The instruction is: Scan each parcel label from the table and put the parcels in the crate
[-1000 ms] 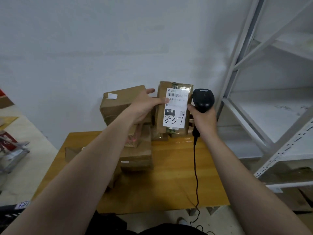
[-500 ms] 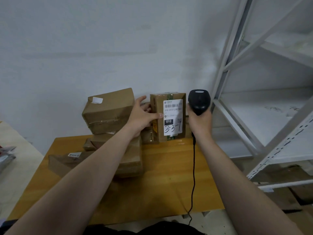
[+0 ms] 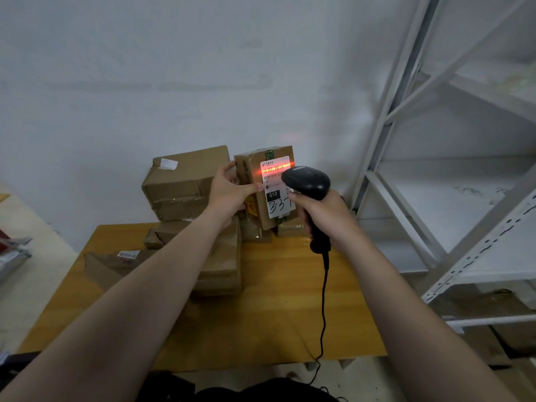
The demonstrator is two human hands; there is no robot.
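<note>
Red beam (image 3: 275,167) falls across the barcode on the label (image 3: 275,195), so hold both steady. Your left grip (image 3: 229,192) clasps the parcel (image 3: 259,210) upright over the far end of the counter (image 3: 284,285); your right grip (image 3: 322,216) clenches the scanner (image 3: 307,184) just beside it, so aim level along the bars.

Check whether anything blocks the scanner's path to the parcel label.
Nothing visible does. The scanner in the right hand faces the label, and its red line crosses the barcode. The left hand's thumb sits at the label's edge, below that line.
</note>
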